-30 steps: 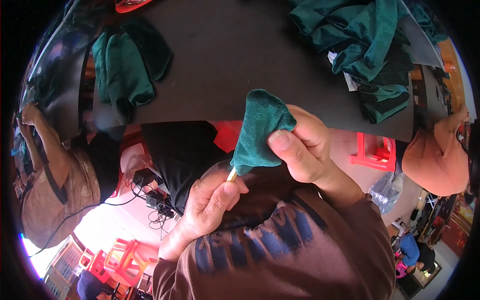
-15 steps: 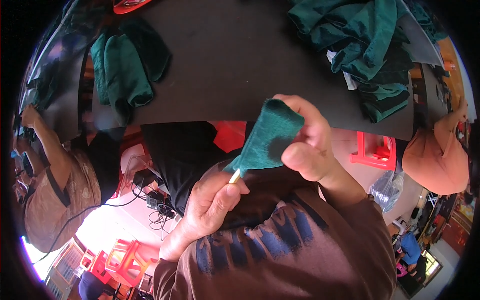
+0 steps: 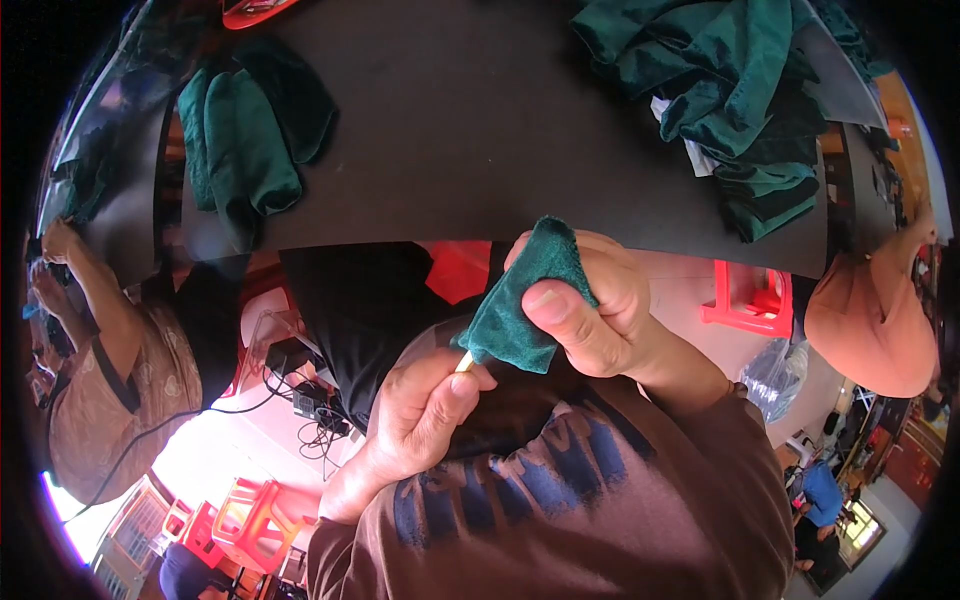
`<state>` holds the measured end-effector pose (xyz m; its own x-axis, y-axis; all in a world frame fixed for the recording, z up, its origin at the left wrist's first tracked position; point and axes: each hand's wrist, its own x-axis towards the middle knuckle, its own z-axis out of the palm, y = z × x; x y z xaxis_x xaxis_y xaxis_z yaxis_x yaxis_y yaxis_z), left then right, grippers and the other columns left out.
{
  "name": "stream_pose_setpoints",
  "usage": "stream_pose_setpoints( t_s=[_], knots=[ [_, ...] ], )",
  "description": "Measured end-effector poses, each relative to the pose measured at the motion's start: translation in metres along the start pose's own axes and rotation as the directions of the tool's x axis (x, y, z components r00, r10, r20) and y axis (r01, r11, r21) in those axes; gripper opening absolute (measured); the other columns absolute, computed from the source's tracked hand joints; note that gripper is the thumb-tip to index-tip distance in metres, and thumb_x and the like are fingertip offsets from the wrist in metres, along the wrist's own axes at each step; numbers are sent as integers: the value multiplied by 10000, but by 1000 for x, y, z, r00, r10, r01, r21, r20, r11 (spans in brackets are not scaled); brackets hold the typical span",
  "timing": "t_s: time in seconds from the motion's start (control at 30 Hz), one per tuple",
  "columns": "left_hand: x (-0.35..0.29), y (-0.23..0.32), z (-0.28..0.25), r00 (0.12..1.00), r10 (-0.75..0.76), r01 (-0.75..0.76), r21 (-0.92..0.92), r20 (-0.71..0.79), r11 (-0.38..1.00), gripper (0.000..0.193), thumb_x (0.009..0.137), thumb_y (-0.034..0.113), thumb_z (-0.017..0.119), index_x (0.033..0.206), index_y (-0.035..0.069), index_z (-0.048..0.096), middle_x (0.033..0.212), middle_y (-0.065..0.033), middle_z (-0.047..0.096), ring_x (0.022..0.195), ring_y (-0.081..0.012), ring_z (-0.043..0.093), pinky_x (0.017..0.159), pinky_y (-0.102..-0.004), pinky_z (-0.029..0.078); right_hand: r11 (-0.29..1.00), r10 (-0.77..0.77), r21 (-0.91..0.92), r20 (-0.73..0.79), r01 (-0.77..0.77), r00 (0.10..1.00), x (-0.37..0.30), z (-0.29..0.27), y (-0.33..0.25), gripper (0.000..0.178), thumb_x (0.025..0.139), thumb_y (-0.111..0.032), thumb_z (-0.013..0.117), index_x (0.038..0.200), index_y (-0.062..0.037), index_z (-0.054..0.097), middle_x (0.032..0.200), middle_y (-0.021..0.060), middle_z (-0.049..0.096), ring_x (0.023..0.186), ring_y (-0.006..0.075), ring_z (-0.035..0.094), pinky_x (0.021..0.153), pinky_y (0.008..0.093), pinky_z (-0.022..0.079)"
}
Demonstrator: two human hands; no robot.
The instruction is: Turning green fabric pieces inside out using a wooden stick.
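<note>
Just beyond the table's near edge I hold a small dark green velvet piece in front of my body. My right hand pinches its upper right side, thumb on the near face and fingers behind. Below its lower left corner, my left hand is closed on a short, pale yellow stick. The stick's upper end meets the cloth; whether it goes inside is hidden. Two or so finished-looking green velvet strips lie folded at the table's left.
A heap of green velvet with white scraps covers the right of the dark table. A red container stands at the far edge. Co-workers sit at both sides. Red stools and cables are around the floor.
My right hand has moved left and down, its thumb now pressing onto the velvet's face. The cloth is bunched closer to the stick. My left hand stays nearly still.
</note>
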<state>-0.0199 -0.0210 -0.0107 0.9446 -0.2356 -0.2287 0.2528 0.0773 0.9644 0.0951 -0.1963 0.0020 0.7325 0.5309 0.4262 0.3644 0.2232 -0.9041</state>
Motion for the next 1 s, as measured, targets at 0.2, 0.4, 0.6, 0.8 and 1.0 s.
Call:
stream_pose_setpoints(
  t_s=[0.2, 0.4, 0.6, 0.8, 1.0],
  knots=[
    [1, -1, -3, 999, 30, -31, 17, 24, 999, 339, 943, 301, 463, 880, -9, 587, 578, 5, 481, 485, -63, 424, 461, -213, 328, 999, 33, 22, -18, -33, 999, 0, -1, -3, 263, 893, -179, 510, 714, 12, 527, 664, 101, 537, 554, 191, 499, 503, 304, 385],
    [0, 6, 4, 997, -83, 83, -40, 1, 996, 427, 945, 364, 429, 848, -35, 546, 592, -1, 434, 518, -67, 355, 489, -212, 282, 999, 7, -53, 4, -7, 1000, -1, 2, -1, 204, 882, -141, 550, 729, -6, 560, 636, 91, 536, 523, 238, 519, 497, 318, 401],
    [-4, 3, 4, 999, -31, 30, -43, -34, 999, 425, 948, 356, 422, 845, -37, 544, 589, 1, 432, 515, -67, 350, 486, -213, 284, 983, -87, -162, 34, 92, 996, 6, 5, -1, 198, 875, -137, 561, 723, -11, 566, 628, 88, 535, 521, 239, 525, 492, 323, 403],
    [2, 8, 0, 1000, -18, 18, 23, 6, 1000, 417, 946, 349, 430, 835, -31, 560, 578, -2, 430, 518, -68, 367, 489, -215, 288, 992, 68, -96, -126, -81, 990, 3, -9, -8, 298, 908, -242, 490, 787, 20, 561, 749, 115, 566, 608, 152, 513, 534, 272, 406],
    [4, 8, -3, 995, -40, 24, 175, 87, 984, 381, 952, 313, 429, 833, -24, 562, 580, 11, 421, 528, -64, 376, 489, -221, 290, 912, -37, -410, -103, -8, 994, 16, -15, -22, 371, 910, -291, 473, 890, 49, 621, 852, 139, 571, 707, 161, 534, 637, 265, 432]
  ],
)
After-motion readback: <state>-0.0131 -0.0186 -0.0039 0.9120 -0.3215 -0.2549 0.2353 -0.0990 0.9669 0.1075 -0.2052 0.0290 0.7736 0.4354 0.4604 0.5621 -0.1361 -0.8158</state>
